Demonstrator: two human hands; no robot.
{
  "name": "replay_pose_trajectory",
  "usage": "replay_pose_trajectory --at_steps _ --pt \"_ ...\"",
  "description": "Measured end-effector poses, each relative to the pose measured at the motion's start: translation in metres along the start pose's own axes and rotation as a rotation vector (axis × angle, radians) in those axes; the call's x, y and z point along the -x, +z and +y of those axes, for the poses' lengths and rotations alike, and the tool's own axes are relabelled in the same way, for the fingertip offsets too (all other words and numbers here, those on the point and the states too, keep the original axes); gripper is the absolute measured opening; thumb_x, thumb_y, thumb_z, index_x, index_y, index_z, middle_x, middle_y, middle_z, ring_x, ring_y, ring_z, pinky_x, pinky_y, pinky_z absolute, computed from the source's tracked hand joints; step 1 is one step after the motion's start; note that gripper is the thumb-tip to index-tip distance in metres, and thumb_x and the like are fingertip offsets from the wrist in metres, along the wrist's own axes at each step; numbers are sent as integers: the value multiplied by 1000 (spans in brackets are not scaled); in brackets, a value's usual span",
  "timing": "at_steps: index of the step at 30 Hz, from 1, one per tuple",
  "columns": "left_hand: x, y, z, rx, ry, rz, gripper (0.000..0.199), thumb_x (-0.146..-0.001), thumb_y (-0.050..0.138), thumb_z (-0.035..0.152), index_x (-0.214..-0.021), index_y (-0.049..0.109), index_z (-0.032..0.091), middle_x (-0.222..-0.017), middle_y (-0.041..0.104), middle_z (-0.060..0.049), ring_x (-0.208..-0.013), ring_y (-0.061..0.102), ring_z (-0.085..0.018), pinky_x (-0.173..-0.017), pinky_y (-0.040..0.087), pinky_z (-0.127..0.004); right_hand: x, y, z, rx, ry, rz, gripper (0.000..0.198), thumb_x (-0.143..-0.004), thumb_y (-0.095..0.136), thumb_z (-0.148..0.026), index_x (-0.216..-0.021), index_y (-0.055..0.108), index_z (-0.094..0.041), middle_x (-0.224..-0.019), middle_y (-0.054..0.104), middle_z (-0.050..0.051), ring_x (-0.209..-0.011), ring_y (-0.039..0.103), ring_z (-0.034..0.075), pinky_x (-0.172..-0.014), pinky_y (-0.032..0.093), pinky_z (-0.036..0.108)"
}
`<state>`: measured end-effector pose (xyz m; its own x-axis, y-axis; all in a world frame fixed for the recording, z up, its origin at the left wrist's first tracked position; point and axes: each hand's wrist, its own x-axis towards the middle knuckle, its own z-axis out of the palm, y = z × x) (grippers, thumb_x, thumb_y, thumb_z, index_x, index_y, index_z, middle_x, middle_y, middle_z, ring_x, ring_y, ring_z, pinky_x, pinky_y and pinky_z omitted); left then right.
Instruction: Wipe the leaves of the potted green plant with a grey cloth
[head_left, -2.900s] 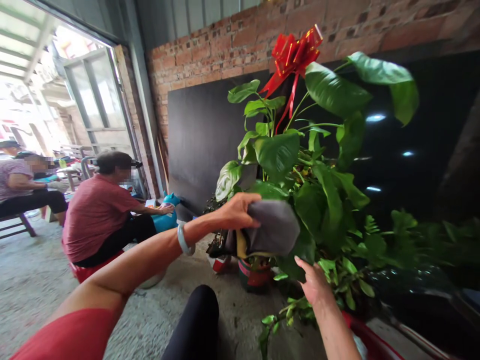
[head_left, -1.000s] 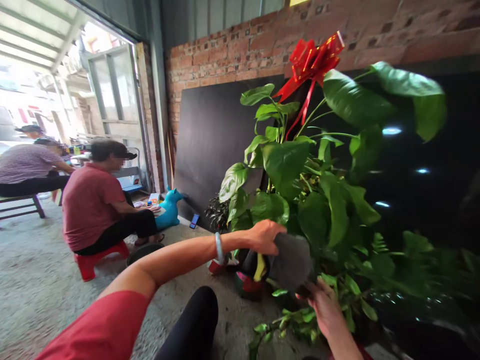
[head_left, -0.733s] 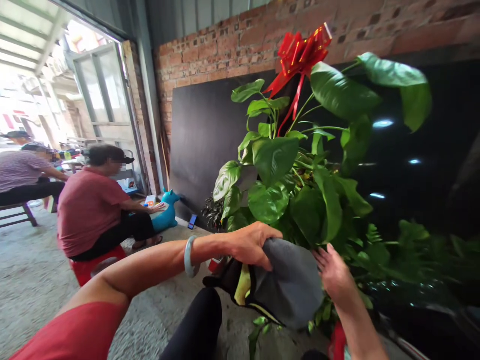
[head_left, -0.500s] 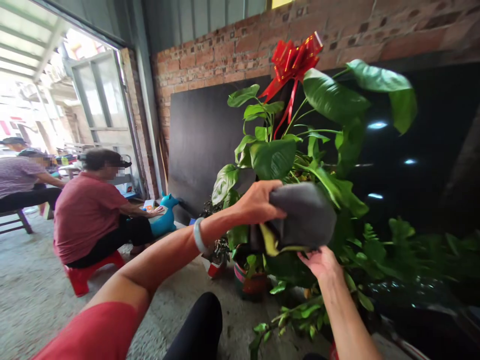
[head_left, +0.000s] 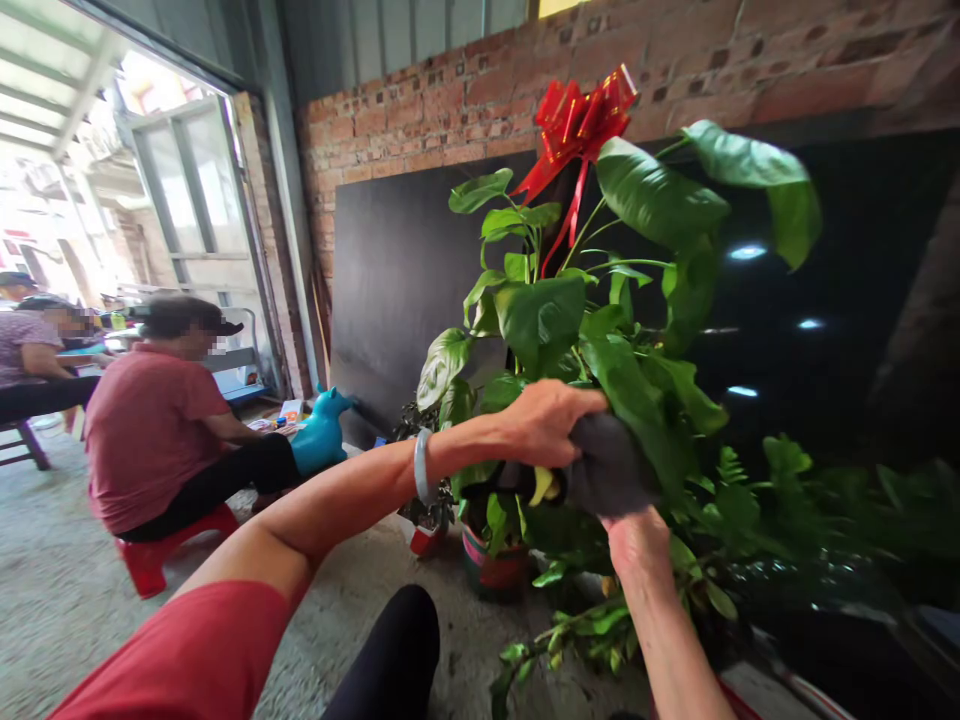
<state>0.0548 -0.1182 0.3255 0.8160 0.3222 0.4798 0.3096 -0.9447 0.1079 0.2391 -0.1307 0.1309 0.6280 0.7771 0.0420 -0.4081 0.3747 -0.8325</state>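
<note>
A tall potted plant (head_left: 547,320) with broad green leaves and a red ribbon bow (head_left: 581,115) on top stands in front of me. My left hand (head_left: 551,425) grips a dark grey cloth (head_left: 611,465) with a yellow edge and presses it against a leaf low in the plant. My right hand (head_left: 637,540) reaches up from below, under the cloth and the leaf; its fingers are mostly hidden behind them. A pale bangle (head_left: 421,466) sits on my left wrist.
A dark board (head_left: 397,290) leans on the brick wall (head_left: 465,100) behind the plant. Small pots (head_left: 499,565) stand on the concrete floor (head_left: 67,600). At left a person in a red shirt (head_left: 146,420) sits on a red stool (head_left: 146,560) by a blue toy (head_left: 319,435); another person (head_left: 30,345) sits farther off.
My left hand has carried the cloth down and back up across the leaves and now bunches it lower on a leaf. My right hand moved up beneath it.
</note>
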Motion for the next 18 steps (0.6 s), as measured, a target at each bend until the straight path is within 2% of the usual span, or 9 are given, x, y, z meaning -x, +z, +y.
replay_pose_trajectory --at_steps 2,3,4,6,8,10,12,15,18 --pt "-17 -3 -4 -161 -32 216 27 -72 60 12 -98 64 15 -88 66 -5 -86 62 -22 -73 45 -30 5 1 0 -29 -23 47 36 -52 85 -31 -81 67 -22 -74 72 -3 -70 70 17 -75 59 32" --pt "-28 2 -8 -228 -46 280 30 -75 59 11 -104 63 15 -95 68 -8 -94 62 -25 -77 46 -32 7 1 0 -39 -35 65 39 -49 86 -30 -83 68 -22 -74 72 -3 -68 70 16 -74 59 30" --pt "-36 10 -12 -278 -50 294 33 -77 57 10 -108 63 14 -102 68 -10 -100 61 -26 -80 46 -33 9 2 1 -44 -43 74 42 -47 86 -30 -84 69 -21 -74 72 -3 -67 70 15 -73 60 29" --pt "-43 32 -18 -323 -30 189 36 -79 53 6 -112 62 15 -107 69 -12 -106 60 -28 -80 47 -33 11 3 4 -46 -50 82 45 -44 87 -30 -85 70 -21 -76 73 -2 -66 69 15 -70 60 29" --pt "-32 51 -17 -319 10 25 35 -78 53 6 -111 63 16 -104 69 -12 -103 61 -27 -75 46 -32 9 2 6 -44 -47 84 43 -43 86 -30 -82 70 -21 -75 73 -2 -64 68 16 -66 60 31" --pt "-10 54 -10 -282 42 -73 33 -77 56 10 -108 64 17 -99 69 -11 -95 62 -26 -70 45 -31 7 0 7 -39 -39 82 39 -44 86 -30 -77 68 -21 -69 71 -2 -62 67 17 -63 59 31" --pt "8 43 0 -238 76 -71 32 -75 58 12 -106 64 18 -94 68 -9 -89 61 -25 -69 44 -31 7 -2 8 -37 -36 79 36 -44 86 -30 -74 66 -22 -65 70 -2 -61 67 17 -63 59 31" --pt "5 16 4 -221 61 105 31 -76 57 12 -105 64 19 -93 68 -8 -91 61 -25 -74 45 -32 10 0 9 -40 -41 74 39 -44 87 -29 -76 67 -22 -69 72 -2 -64 70 16 -67 60 30" --pt "-26 13 -9 -275 -78 324 32 -79 55 12 -110 63 17 -104 69 -12 -106 60 -29 -82 47 -34 12 4 11 -38 -40 60 41 -44 87 -30 -79 69 -21 -71 72 -2 -67 72 17 -69 61 30"
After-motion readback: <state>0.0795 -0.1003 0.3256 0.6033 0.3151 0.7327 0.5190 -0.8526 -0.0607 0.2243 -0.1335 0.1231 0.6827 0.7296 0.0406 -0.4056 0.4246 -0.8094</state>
